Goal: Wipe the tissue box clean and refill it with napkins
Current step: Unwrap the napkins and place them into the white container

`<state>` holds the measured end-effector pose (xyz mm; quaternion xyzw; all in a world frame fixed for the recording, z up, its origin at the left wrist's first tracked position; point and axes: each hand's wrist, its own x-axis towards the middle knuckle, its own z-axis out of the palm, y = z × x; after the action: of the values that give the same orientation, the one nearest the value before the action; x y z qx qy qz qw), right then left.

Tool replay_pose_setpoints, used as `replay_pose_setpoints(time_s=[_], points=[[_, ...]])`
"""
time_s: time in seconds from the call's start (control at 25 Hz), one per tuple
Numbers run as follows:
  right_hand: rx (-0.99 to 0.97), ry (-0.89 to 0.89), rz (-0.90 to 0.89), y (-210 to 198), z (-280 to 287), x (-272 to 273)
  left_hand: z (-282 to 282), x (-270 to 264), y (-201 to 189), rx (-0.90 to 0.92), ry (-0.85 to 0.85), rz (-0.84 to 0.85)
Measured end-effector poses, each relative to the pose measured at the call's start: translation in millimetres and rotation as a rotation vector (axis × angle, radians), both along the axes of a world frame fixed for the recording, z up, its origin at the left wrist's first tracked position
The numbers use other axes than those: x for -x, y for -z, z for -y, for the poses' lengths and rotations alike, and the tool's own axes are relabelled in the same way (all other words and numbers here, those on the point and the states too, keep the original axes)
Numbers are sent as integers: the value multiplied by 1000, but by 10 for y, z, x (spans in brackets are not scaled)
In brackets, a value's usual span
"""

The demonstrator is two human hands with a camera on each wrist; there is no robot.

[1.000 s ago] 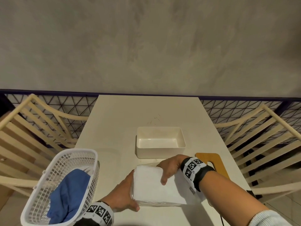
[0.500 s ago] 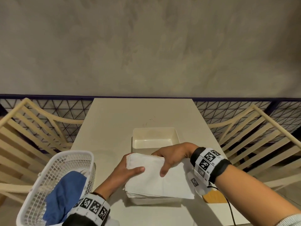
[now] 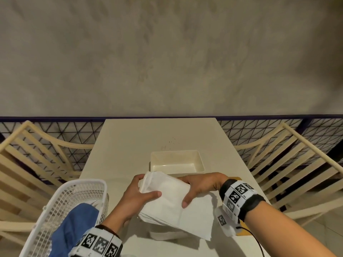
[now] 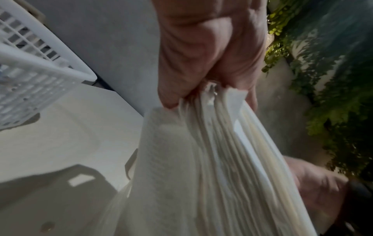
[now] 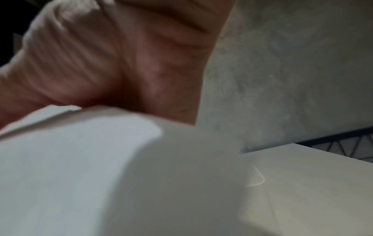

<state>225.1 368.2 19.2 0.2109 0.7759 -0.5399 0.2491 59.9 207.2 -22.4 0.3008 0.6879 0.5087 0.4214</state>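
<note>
The cream tissue box [image 3: 177, 162] sits open and empty at the table's middle. Just in front of it, both hands hold a thick stack of white napkins [image 3: 172, 206] above the table, tilted with its far edge up near the box's front wall. My left hand [image 3: 141, 193] grips the stack's left end, thumb on top, and the pinched sheet edges [image 4: 201, 151] show fanned in the left wrist view. My right hand [image 3: 198, 188] grips the far right side, thumb on top. In the right wrist view the napkins [image 5: 90, 167] hide the fingers.
A white plastic basket [image 3: 78, 193] with a blue cloth [image 3: 74, 227] stands at the near left. A white wrapper or leftover pack [image 3: 163, 236] lies under the stack. A wooden lid [image 3: 241, 233] lies under my right wrist. Slatted chairs [image 3: 289, 164] flank the table [image 3: 148, 136].
Both hands have lifted a stack of napkins off the pack on the table and carried it forward and up towards the box, tilting it.
</note>
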Motion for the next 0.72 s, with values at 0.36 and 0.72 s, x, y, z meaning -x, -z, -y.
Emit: replay_pose_setpoints(time_s=[0.36,0.72], points=[[631,938,-496,208,0,-486,-84,337,-17,-41,-43,232],[307,1103,-224,213,-405,-293,-689,394,-68,169,0,233]])
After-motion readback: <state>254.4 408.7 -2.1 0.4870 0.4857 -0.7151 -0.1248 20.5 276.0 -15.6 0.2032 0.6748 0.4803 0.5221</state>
